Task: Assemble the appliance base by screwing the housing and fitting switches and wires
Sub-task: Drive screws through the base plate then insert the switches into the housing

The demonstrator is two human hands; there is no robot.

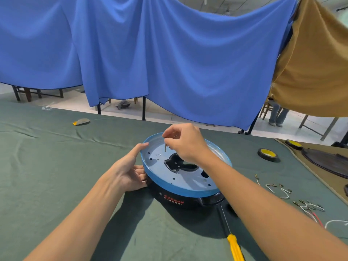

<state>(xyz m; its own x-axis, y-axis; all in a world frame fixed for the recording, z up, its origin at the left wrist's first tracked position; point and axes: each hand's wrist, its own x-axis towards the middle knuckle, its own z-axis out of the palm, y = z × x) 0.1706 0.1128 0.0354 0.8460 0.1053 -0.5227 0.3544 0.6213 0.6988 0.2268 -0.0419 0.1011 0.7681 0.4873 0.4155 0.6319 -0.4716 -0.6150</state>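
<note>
Right hand pinches screw above housing; left hand, fingers straight, braces housing's left side. Keep screw vertical.

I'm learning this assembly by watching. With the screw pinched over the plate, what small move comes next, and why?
Probably lower the screw into a nearby hole in the plate. The right hand pinches it upright just above the plate's holes, the left hand steadies the base at its side, and the yellow screwdriver lies untouched on the cloth.
</note>
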